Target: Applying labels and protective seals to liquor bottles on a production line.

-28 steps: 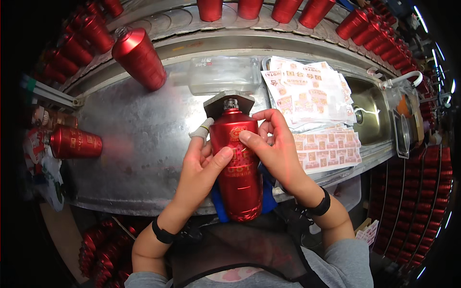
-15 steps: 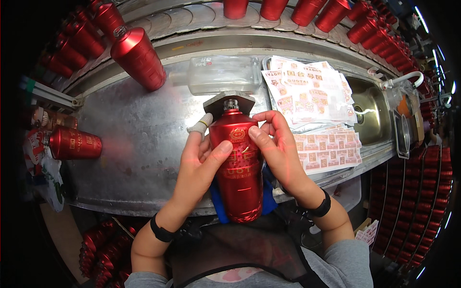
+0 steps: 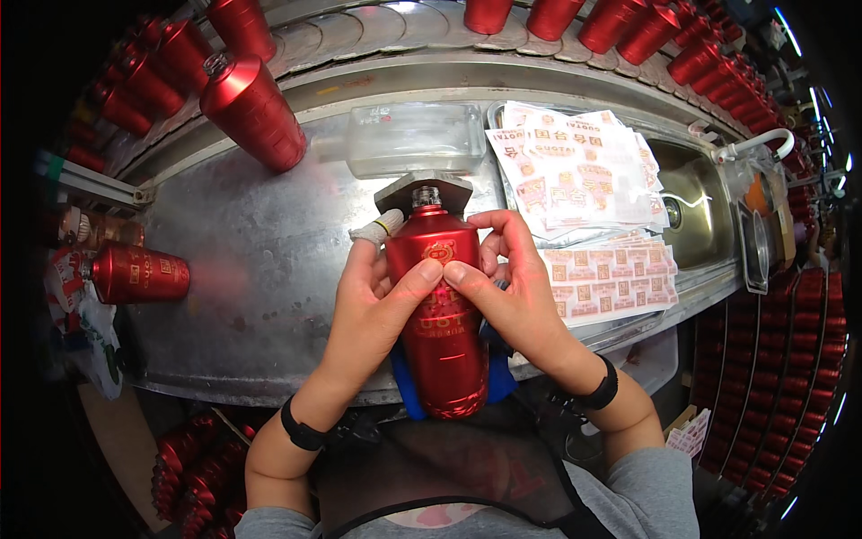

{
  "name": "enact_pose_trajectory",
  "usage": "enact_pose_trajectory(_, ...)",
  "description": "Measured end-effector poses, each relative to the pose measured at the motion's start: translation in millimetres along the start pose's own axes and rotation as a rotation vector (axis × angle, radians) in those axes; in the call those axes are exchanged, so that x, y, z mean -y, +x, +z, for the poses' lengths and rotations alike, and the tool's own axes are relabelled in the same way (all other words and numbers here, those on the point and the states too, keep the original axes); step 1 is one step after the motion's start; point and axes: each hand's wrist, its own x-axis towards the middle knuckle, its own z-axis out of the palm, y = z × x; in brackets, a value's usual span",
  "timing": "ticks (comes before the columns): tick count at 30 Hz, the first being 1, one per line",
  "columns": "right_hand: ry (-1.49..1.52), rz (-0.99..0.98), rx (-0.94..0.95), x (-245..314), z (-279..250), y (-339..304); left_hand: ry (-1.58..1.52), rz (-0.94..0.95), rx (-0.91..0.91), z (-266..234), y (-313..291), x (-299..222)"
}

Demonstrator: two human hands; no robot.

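Observation:
A glossy red bottle with gold print and a bare threaded glass neck lies in front of me, its base toward my body. Its neck end rests on a dark angular block. My left hand is closed around the left side of its shoulder, a whitish wrap on one finger. From the right, my right hand grips the same bottle. Both thumbs press its front side by side, just below the gold emblem. Under the bottle shows some blue material.
Printed decal sheets lie on a tray at right, with more sheets nearer me. Beyond is a sink. A clear container sits behind the block. One red bottle stands far left; another lies left. A conveyor carries several bottles.
Both thumbs have come together on the bottle's front, the right one moving left and down. Bottles on the conveyor have shifted right, and another has come into view at upper left.

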Motion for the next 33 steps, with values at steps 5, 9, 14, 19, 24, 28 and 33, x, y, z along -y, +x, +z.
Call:
enact_pose_trajectory(5,0.035,0.048,0.008,3.3,-0.8,6.0,-0.013,0.021,-0.004,0.3,0.3,-1.6)
enact_pose_trajectory(9,0.019,0.024,-0.024,0.0,2.5,8.3,-0.009,0.015,0.000,1.5,3.3,-1.4)
enact_pose_trajectory(14,0.019,0.033,-0.010,1.5,0.5,11.5,-0.009,-0.006,-0.004,3.2,7.6,-4.4)
enact_pose_trajectory(19,-0.021,0.001,0.021,1.5,-2.7,9.0,0.023,-0.071,-0.018,-1.0,6.7,-4.2)
enact_pose_trajectory(24,0.217,0.183,0.098,-0.4,-16.2,-24.4,-0.042,-0.106,0.057,-13.2,-22.8,4.4)
enact_pose_trajectory(28,0.166,0.135,0.127,-14.6,-10.0,-37.8,0.020,-0.108,0.103,-12.6,-32.3,10.1)
enact_pose_trajectory(33,0.171,0.121,0.165,-15.8,-13.7,-36.8,0.035,-0.128,0.123,-13.9,-31.9,5.9)
